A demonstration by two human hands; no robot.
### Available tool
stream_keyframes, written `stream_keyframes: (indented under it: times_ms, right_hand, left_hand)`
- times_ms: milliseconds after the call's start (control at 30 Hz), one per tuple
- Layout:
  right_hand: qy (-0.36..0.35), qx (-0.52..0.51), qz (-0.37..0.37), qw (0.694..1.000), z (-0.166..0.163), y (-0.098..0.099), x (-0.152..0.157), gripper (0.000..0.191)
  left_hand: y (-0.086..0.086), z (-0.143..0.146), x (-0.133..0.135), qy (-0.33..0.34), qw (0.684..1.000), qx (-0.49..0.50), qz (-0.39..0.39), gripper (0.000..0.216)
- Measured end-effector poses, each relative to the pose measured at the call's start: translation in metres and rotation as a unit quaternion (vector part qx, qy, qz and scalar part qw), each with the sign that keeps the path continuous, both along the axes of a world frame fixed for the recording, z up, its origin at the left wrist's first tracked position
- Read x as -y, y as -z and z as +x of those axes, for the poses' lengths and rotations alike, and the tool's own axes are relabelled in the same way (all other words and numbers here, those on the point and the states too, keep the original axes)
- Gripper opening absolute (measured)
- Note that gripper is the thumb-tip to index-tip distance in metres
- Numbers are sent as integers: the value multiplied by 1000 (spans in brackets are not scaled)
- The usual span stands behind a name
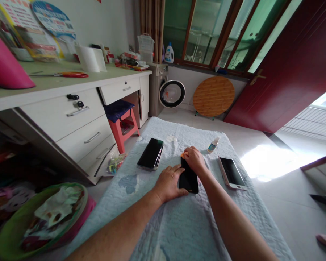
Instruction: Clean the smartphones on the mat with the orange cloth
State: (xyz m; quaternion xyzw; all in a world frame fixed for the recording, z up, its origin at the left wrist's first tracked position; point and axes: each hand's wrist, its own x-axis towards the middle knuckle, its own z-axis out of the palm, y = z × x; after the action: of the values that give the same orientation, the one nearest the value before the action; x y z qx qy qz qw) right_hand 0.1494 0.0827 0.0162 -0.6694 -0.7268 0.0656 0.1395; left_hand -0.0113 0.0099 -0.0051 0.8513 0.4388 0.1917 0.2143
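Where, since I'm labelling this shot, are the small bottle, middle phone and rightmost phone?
Small bottle [212,146]: head view, on its label.
Middle phone [188,178]: head view, on its black face.
Rightmost phone [232,172]: head view, on its dark screen.

I see the left arm [122,224] and right arm [228,212], both bare, stretched forward and slanting toward each other. The left hand [168,183] lies back up, its thumb [182,192] spread wide from its fingers [176,169]. Close to it, a little farther forward, the right hand [195,160] is back up too, its fingers curled together.
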Motion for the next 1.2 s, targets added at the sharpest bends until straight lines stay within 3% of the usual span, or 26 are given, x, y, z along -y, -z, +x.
stream_keyframes:
  times_ms: [267, 533, 767, 1200]
  right_hand:
    - [16, 21, -1, 1000, -5, 2, -1, 22]
    - [-77, 21, -18, 997, 1, -6, 20, 22]
    - [-152, 9, -78, 985, 14, -16, 40, 17]
    - [-89, -6, -10, 996, 0, 1, 29, 21]
  left_hand:
    - [1, 1, 0, -5, 1000, 3, 6, 82]
    - [0, 0, 1, -5, 1000, 24, 6, 78]
    - [1, 1, 1, 3, 998, 62, 10, 82]
    - [-6, -1, 1, 22, 999, 24, 1, 85]
